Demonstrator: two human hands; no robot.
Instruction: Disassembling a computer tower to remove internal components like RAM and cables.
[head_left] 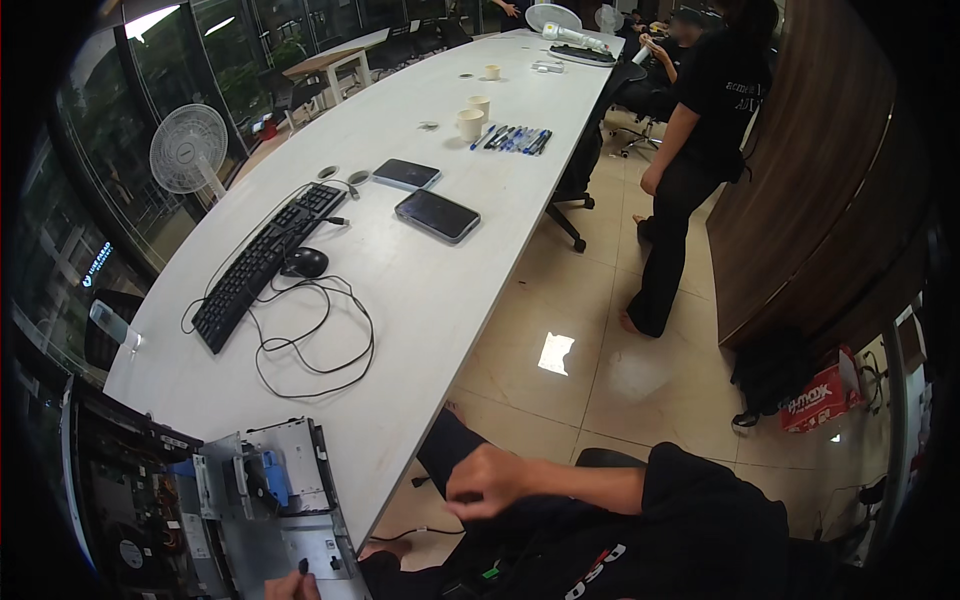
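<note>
The left hand (pixel 292 585) is pinching a small dark screwdriver (pixel 303 567) against the opened computer case (pixel 265 500) at the table (pixel 420 300) edge. The right hand (pixel 487 482) is hovering curled, empty, well apart. Farther off, a keyboard (pixel 262 262) is lying.

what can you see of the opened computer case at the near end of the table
The opened computer case lies flat at the near end of the white table, side panel off. Bare grey metal brackets and a drive cage show, with a blue plastic clip and dark boards, cables and a round fan to the left. The left hand rests on its near edge, pinching a small dark part. The right hand hangs off the table, apart from it.
</note>
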